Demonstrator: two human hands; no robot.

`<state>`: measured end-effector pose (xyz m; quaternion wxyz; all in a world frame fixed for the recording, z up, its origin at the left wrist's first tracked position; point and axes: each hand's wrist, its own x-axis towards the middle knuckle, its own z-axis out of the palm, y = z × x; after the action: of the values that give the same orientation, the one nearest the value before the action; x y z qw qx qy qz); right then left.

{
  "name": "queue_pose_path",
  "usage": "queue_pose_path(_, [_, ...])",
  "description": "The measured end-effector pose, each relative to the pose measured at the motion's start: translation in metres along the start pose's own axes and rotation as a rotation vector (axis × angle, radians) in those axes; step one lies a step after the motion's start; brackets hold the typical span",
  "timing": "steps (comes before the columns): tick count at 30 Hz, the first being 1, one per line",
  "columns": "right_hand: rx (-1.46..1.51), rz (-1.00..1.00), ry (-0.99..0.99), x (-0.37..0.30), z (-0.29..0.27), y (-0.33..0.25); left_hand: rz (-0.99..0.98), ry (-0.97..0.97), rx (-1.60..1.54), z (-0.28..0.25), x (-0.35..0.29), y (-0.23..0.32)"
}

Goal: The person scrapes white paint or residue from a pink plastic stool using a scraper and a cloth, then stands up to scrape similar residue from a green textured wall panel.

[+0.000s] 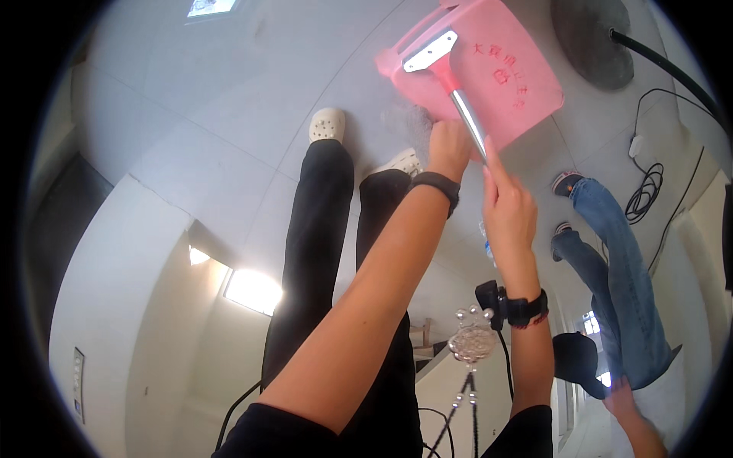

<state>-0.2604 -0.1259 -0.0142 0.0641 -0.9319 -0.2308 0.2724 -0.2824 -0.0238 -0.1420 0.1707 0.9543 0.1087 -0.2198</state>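
Observation:
My right hand (508, 206) is closed around the lower end of a scraper (467, 114), its index finger stretched along the handle. The scraper has a silver handle, a red-pink collar and a wide flat metal head pointing up and left. Behind it is a pink plastic container (513, 57) with red print and a handle slot at its left side. My left hand (449, 146) is closed beside the container's lower edge, on a blurred grey fuzzy cloth (414, 124). Its fingers are partly hidden.
Another person's jeans-clad legs (611, 252) are at the right. Black cable (646, 195) lies coiled on the grey tiled floor (221, 99). A dark round base (594, 42) stands at upper right. My cream clogs (327, 126) are near the hands. A beaded pendant (472, 345) hangs in view.

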Motion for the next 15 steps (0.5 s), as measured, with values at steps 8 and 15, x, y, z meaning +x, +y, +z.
queue_pose_path(8, [0.057, -0.002, 0.001, -0.015, -0.010, 0.001, -0.140, 0.027, -0.170, 0.011, -0.006, 0.003])
queue_pose_path(15, [-0.021, 0.064, -0.044, -0.009, -0.007, 0.001, -0.154, 0.008, -0.116, 0.010, -0.009, 0.003])
